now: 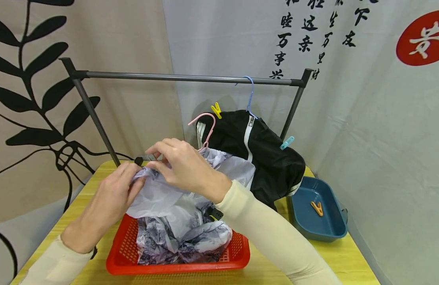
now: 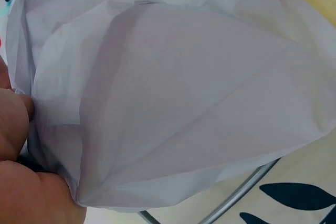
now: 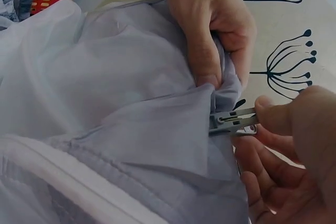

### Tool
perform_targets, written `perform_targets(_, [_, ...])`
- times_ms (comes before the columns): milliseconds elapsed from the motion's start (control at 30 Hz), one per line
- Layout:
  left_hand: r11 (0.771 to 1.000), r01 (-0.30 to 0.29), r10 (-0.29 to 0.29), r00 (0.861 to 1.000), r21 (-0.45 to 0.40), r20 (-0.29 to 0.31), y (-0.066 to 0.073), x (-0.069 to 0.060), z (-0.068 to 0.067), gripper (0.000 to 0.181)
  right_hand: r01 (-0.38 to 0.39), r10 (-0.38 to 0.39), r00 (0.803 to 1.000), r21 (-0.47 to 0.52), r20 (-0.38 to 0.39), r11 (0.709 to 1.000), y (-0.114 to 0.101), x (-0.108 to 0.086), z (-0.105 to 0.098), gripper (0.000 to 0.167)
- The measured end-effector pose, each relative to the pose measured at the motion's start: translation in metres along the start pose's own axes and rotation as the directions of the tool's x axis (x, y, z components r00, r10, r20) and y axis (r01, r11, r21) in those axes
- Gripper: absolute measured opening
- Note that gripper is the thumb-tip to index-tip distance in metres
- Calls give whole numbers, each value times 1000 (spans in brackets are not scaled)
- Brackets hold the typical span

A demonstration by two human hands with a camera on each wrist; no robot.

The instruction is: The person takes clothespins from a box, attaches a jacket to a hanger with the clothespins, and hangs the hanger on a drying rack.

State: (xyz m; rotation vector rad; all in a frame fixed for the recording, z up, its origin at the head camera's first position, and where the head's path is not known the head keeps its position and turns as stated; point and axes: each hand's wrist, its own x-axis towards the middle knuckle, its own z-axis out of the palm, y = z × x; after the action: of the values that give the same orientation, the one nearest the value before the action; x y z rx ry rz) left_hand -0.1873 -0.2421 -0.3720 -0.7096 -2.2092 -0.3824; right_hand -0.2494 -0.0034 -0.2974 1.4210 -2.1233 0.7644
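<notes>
A light lilac-white jacket (image 1: 159,198) with a grey patterned part hangs over the red basket (image 1: 123,241); a pink hanger (image 1: 211,130) sticks up from its top. My left hand (image 1: 114,194) pinches the jacket's edge at the left, thumb on the cloth. Close beside it my right hand (image 1: 187,168) pinches a grey clothespin (image 3: 231,120) by its handles, seen in the right wrist view. The clothespin's nose is on the folded edge of the cloth. In the left wrist view, pale fabric (image 2: 184,93) fills most of the picture, with the left hand's fingers (image 2: 37,192) at its edge.
A metal rack's bar (image 1: 162,76) spans behind. From it, on a blue hanger (image 1: 251,93), hangs a black jacket (image 1: 269,158) with yellow (image 1: 216,110) and light blue (image 1: 287,143) clothespins. A teal tray (image 1: 305,221) with an orange clothespin (image 1: 317,208) stands at right on the yellow table (image 1: 351,265).
</notes>
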Motion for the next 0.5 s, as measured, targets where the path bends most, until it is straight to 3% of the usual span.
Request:
perform_targets(67, [1000, 6, -6, 1000, 3, 1, 0, 0, 0, 32, 0, 0, 1000, -9, -2, 1000, -2, -1, 0, 25])
perform_targets(167, [1000, 3, -3, 1000, 11, -13, 0, -1, 0, 21, 2, -2, 1000, -5, -6, 1000, -3, -3, 1, 27])
perform_targets(333, [999, -10, 11, 998, 31, -55, -1, -1, 1, 60, 17, -17, 999, -2, -32, 1000, -5, -10, 0, 32])
perform_targets(500, [1000, -1, 3, 997, 30, -75, -3, -3, 1, 62, 49, -50, 995, -16, -83, 999, -6, -21, -4, 33])
